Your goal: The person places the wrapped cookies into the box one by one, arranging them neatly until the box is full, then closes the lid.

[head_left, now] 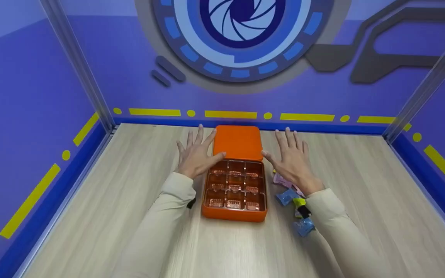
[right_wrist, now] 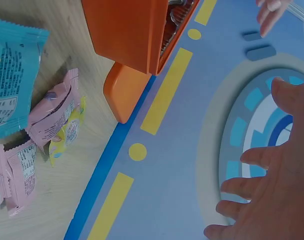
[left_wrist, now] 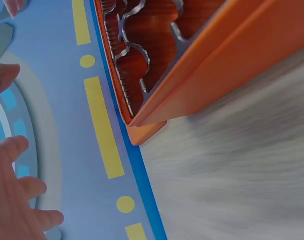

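Observation:
An orange box (head_left: pixel 233 215) with a clear divided insert (head_left: pixel 235 189) of several small compartments stands uncovered on the table; no contents show in it. Behind it lies its orange lid (head_left: pixel 238 142), flat and close to the back wall. My left hand (head_left: pixel 196 157) hovers at the box's upper left, fingers spread, its thumb overlapping the lid's corner in the head view. On the other side my right hand (head_left: pixel 292 162) is spread too, thumb near the lid's right edge. Both hands are empty. Under the right wrist lie small wrapped packets, among them a blue packet (right_wrist: pixel 14 77) and a pink packet (right_wrist: pixel 55 110).
More packets, such as a yellow packet (right_wrist: pixel 69 131), lie right of the box, partly hidden by the right arm. A blue printed wall (head_left: pixel 129 69) closes off the back, with side panels left and right. The wooden table (head_left: pixel 137 162) runs up to them.

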